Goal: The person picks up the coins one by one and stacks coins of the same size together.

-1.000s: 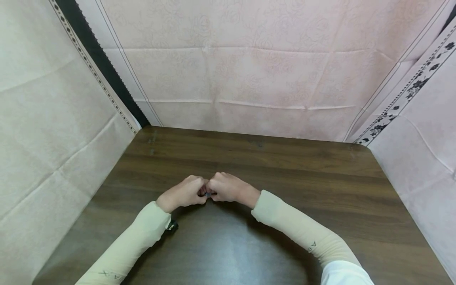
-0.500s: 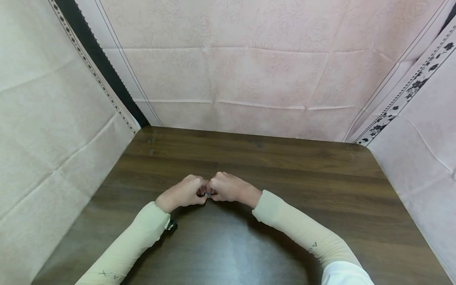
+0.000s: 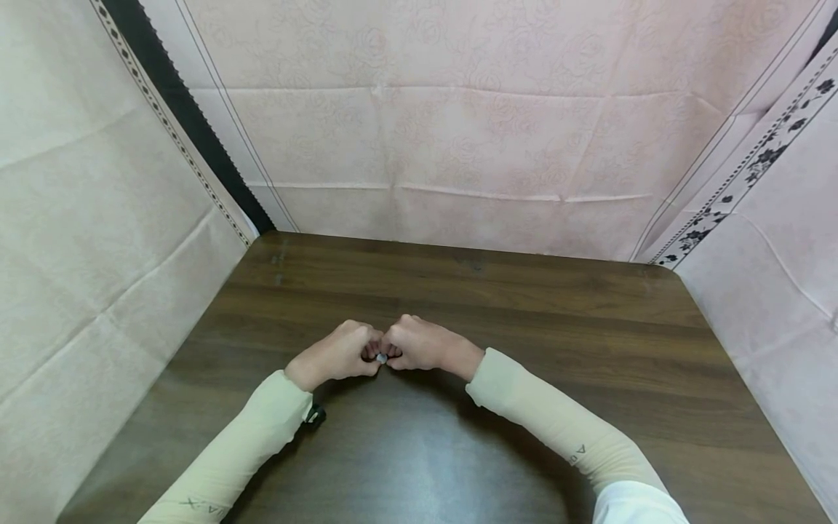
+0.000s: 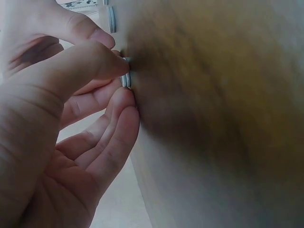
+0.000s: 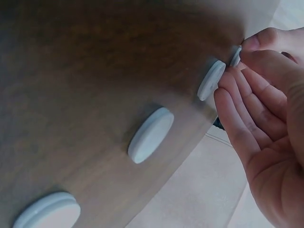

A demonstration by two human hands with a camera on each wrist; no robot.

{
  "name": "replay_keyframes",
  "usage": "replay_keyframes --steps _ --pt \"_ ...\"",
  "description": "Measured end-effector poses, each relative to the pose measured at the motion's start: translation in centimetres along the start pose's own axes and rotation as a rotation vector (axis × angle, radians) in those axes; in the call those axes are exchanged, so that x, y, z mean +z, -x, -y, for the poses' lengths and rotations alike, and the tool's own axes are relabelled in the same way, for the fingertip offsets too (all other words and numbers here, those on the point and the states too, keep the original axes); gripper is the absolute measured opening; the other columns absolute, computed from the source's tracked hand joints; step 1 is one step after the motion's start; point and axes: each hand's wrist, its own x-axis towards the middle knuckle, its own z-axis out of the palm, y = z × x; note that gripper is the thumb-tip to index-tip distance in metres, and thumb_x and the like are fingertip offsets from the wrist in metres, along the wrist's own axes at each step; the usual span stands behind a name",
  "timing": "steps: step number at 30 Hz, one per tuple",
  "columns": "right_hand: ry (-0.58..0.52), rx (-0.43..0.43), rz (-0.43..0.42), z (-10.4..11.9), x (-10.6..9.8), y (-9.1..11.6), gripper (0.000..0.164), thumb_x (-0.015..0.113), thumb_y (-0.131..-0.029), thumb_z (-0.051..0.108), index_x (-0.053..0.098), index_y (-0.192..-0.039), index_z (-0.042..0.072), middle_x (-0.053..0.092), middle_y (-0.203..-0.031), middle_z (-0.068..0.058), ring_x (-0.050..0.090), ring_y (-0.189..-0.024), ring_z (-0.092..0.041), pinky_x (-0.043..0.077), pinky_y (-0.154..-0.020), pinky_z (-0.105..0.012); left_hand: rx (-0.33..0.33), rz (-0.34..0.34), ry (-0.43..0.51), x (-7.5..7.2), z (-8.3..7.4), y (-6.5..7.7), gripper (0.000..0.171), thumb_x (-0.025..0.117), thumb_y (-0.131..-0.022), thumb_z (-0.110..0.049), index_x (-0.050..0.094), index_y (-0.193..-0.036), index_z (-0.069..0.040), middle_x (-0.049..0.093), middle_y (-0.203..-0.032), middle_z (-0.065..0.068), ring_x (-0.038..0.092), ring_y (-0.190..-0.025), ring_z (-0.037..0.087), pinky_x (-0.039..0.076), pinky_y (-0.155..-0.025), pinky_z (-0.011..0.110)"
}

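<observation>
A small, pale round disc [image 3: 382,358] sits between the fingertips of both hands, which meet over the middle of the table. My left hand [image 3: 340,352] pinches it from the left, and in the left wrist view the left thumb [image 4: 102,61] overlaps the upper part of the disc [image 4: 125,78]. From the right, my right hand [image 3: 422,345] pinches the same disc [image 5: 236,56] with thumb and curled fingers, the other fingers folded beneath. Part of the disc is hidden by the fingertips.
More white discs lie on the wooden table [image 3: 524,437] in the right wrist view: one disc [image 5: 211,80] close to the right fingers, another disc [image 5: 151,135] further off, and a disc [image 5: 50,211] at the lower left. Pale cloth [image 3: 458,145] hangs around the table.
Both hands stay in nearly the same place. The disc between the fingertips shows a little brighter and more of its face. The right forearm has shifted slightly to the right.
</observation>
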Motion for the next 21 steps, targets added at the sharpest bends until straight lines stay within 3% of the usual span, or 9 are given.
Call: replay_keyframes --steps 6,11,16,21 --pt "-0.054 0.04 0.011 -0.1 -0.5 0.6 0.014 0.076 -0.095 0.004 0.08 -0.108 0.003 0.081 -0.103 -0.006 0.075 -0.09 -0.007 0.056 -0.075 -0.014 -0.029 0.017 0.027 0.0 -0.1 -0.1 0.012 0.078 -0.085 -0.004 0.071 -0.09 -0.013 0.07 -0.084 -0.005 0.064 -0.078 0.007 0.054 -0.071 0.02" --pt "-0.011 0.075 -0.014 -0.4 -1.7 2.0 0.02 0.077 -0.095 0.008 0.077 -0.114 0.0 0.079 -0.109 -0.011 0.077 -0.097 -0.015 0.06 -0.082 -0.021 -0.066 0.052 0.04 -0.1 -0.2 -0.2 0.014 0.08 -0.087 -0.007 0.071 -0.098 -0.01 0.072 -0.092 -0.001 0.065 -0.084 0.008 0.057 -0.077 0.022" --pt "0.081 0.12 -0.05 -0.6 -3.0 4.2 0.027 0.073 -0.099 0.017 0.074 -0.12 0.0 0.076 -0.118 -0.012 0.075 -0.107 -0.021 0.061 -0.091 -0.031 -0.096 0.086 0.053 -0.8 0.2 0.2 0.031 0.084 -0.086 -0.014 0.069 -0.11 -0.002 0.068 -0.1 0.005 0.064 -0.091 0.013 0.057 -0.083 0.027" --pt "0.159 0.202 -0.105 -1.0 -3.8 6.9 0.039 0.063 -0.106 0.028 0.067 -0.138 0.004 0.069 -0.14 -0.011 0.068 -0.129 -0.025 0.057 -0.105 -0.042 -0.087 0.122 0.069 -1.7 0.7 1.0 0.049 0.082 -0.091 -0.023 0.063 -0.13 0.0 0.067 -0.117 0.009 0.064 -0.105 0.019 0.056 -0.093 0.035"
